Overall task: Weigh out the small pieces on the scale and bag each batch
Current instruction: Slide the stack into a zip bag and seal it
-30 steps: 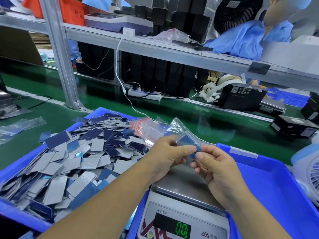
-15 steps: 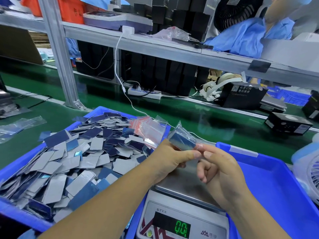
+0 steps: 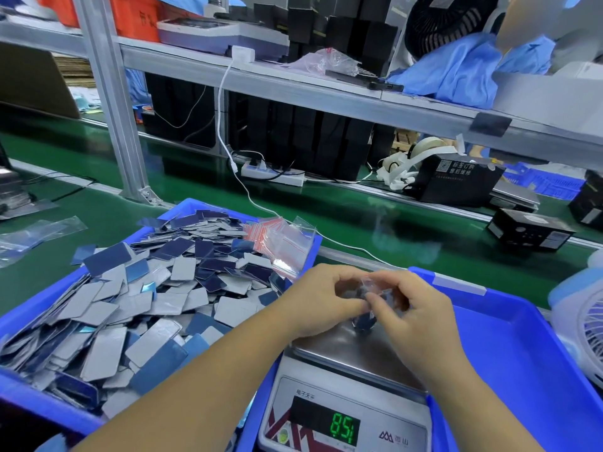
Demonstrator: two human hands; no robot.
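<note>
My hands have come down since 0.5 s ago: then I held the small clear bag (image 3: 375, 290) up above the scale (image 3: 346, 396) with the display near 0; now the bag's lower end, dark pieces inside, touches the steel pan at lower centre and the green display shows 3 digits, roughly 851, a little blurred. My left hand (image 3: 321, 301) and right hand (image 3: 412, 308) both pinch the bag's top between thumb and fingers. I judge this a check-weigh of a filled batch; my grip may be adding load, so the reading is not yet trustworthy. Loose pieces (image 3: 137, 305) fill the blue bin at left, spare bags (image 3: 282, 241) on its far corner.
</note>
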